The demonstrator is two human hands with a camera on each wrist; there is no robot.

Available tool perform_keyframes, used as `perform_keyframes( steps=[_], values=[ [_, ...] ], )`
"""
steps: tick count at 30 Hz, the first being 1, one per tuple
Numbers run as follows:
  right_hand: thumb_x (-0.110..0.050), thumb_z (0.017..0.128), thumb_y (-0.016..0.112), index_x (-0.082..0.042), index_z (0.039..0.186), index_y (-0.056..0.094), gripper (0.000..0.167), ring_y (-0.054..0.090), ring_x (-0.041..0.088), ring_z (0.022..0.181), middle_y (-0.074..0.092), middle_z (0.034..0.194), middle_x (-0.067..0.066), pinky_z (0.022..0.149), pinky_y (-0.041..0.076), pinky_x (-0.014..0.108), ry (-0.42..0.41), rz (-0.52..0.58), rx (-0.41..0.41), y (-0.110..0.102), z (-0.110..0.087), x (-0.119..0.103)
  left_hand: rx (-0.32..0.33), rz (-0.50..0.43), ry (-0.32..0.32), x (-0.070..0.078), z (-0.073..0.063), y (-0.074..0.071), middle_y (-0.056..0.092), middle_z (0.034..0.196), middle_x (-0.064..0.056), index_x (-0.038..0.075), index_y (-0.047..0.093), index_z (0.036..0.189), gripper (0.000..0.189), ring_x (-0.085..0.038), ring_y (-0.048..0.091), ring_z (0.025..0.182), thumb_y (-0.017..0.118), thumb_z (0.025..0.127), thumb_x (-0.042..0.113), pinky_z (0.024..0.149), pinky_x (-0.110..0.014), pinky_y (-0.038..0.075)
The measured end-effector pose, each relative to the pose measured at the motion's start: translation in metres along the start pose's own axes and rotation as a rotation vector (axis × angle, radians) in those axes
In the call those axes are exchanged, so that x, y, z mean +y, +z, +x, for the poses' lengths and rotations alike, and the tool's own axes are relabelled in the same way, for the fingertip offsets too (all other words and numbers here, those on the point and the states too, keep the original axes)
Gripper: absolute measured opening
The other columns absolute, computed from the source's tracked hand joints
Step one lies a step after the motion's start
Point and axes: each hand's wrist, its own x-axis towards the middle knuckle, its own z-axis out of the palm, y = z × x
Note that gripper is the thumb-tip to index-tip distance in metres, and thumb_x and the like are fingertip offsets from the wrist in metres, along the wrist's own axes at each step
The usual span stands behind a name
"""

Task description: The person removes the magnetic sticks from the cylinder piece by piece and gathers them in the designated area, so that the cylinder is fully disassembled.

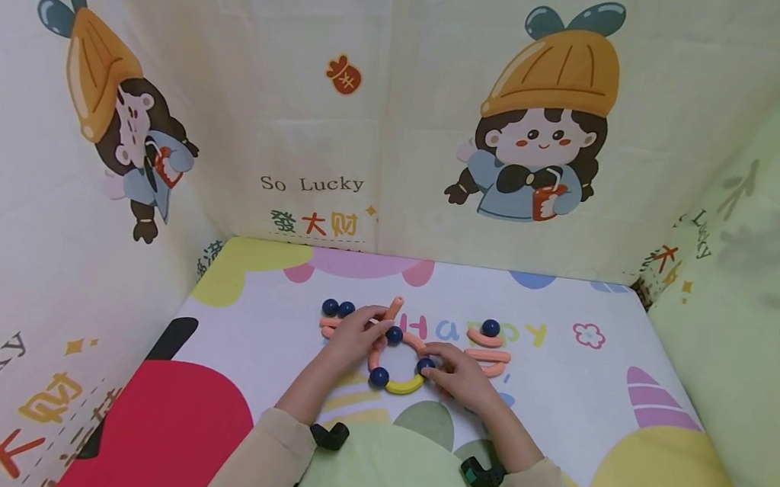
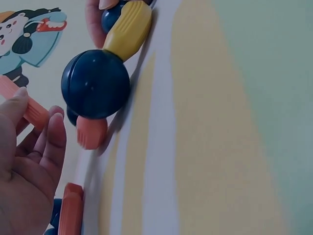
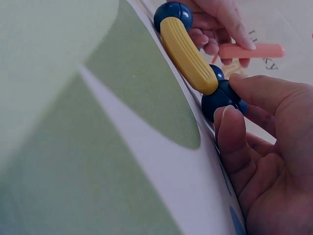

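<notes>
On the printed tabletop, a ring of curved rods and dark blue balls lies between the hands. It has a yellow curved rod [image 1: 405, 385] at the near side and salmon-pink curved rods [image 1: 413, 342] elsewhere. My left hand [image 1: 353, 338] pinches a short salmon-pink rod [image 3: 261, 50] between thumb and fingers, tilted up above the ring's far ball [image 1: 393, 335]. At the ring's right, my right hand [image 1: 465, 375] grips a dark blue ball [image 3: 220, 100] joined to the yellow rod. Another blue ball [image 2: 95, 84] sits at the ring's near left.
Left of the ring are two blue balls [image 1: 338, 308] and pink rods [image 1: 329, 321], partly hidden by the left hand. To the right lie another blue ball [image 1: 490, 328] and several pink rods [image 1: 487, 355]. A printed cloth wall [image 1: 405, 222] stands behind the table, with cloth on both sides.
</notes>
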Motion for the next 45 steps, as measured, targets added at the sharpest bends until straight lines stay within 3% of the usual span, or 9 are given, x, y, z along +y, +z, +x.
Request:
perform_keyframes(
  steps=[9,15,20,27,35,45],
  values=[
    [-0.029,0.093,0.07,-0.027,0.128,0.063,0.036,0.057,0.019,0.053,0.059,0.131,0.004,0.053,0.048,0.029,-0.027,0.047,-0.003,-0.001,-0.001,-0.002,0.092,0.139,0.046,-0.003,-0.005,-0.012,0.067,0.103,0.007,0.03,0.064,0.126,0.031,-0.014,0.059,0.086,0.064,0.096,0.037,0.077,-0.034,0.049],
    [-0.029,0.093,0.07,-0.027,0.127,0.064,0.035,0.056,0.019,0.052,0.058,0.13,0.005,0.053,0.048,0.028,-0.018,0.061,-0.006,-0.001,-0.002,-0.002,0.165,0.126,0.008,-0.014,-0.011,-0.017,0.066,0.095,0.006,0.028,0.065,0.117,0.029,-0.015,0.057,0.081,0.071,0.09,0.038,0.075,-0.032,0.049],
    [-0.031,0.093,0.069,-0.029,0.128,0.063,0.036,0.057,0.019,0.054,0.058,0.13,0.003,0.056,0.049,0.029,-0.013,0.023,0.004,0.0,-0.003,-0.002,0.188,0.126,0.006,-0.02,-0.018,-0.027,0.063,0.09,0.004,0.026,0.068,0.109,0.023,-0.017,0.056,0.08,0.074,0.089,0.035,0.071,-0.031,0.049],
    [-0.03,0.093,0.069,-0.029,0.128,0.063,0.036,0.057,0.019,0.053,0.058,0.131,0.003,0.055,0.049,0.03,-0.022,0.023,0.002,-0.001,-0.004,-0.003,0.214,0.156,-0.024,-0.031,-0.036,-0.043,0.061,0.094,0.005,0.029,0.068,0.11,0.026,-0.017,0.055,0.086,0.076,0.087,0.035,0.074,-0.032,0.049],
    [-0.032,0.093,0.07,-0.03,0.128,0.063,0.036,0.056,0.019,0.052,0.058,0.13,0.002,0.056,0.049,0.029,-0.02,0.012,0.008,-0.001,-0.004,-0.004,0.197,0.249,0.032,-0.051,-0.047,-0.057,0.06,0.099,0.013,0.045,0.067,0.117,0.029,-0.013,0.054,0.09,0.072,0.088,0.045,0.076,-0.032,0.047],
    [-0.033,0.093,0.069,-0.029,0.128,0.063,0.036,0.057,0.019,0.052,0.057,0.13,0.004,0.056,0.05,0.029,-0.034,0.018,0.001,-0.002,-0.003,-0.004,0.139,0.305,0.032,-0.066,-0.052,-0.065,0.064,0.113,0.008,0.031,0.068,0.111,0.024,-0.015,0.058,0.106,0.073,0.089,0.039,0.09,-0.038,0.049]
  ],
)
